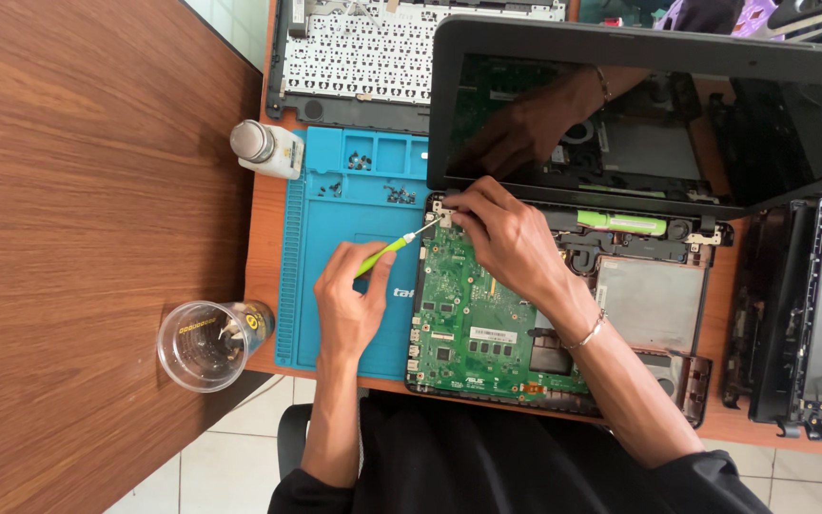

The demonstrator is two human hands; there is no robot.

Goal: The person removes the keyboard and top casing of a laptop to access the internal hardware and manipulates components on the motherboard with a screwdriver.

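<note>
We grip the green screwdriver (pixel 380 255) in our left hand (pixel 349 300), tip at the hinge bracket (pixel 445 217) on the opened laptop's motherboard (pixel 473 314). Our right hand (pixel 511 233) pinches the bracket; advise holding it steady, driver square.

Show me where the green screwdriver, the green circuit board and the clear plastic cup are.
green screwdriver (pixel 380 255), head view, on its handle just beyond the left hand's fingers.
green circuit board (pixel 463 314), head view, on its bare middle.
clear plastic cup (pixel 204 345), head view, on its see-through bottom.
</note>
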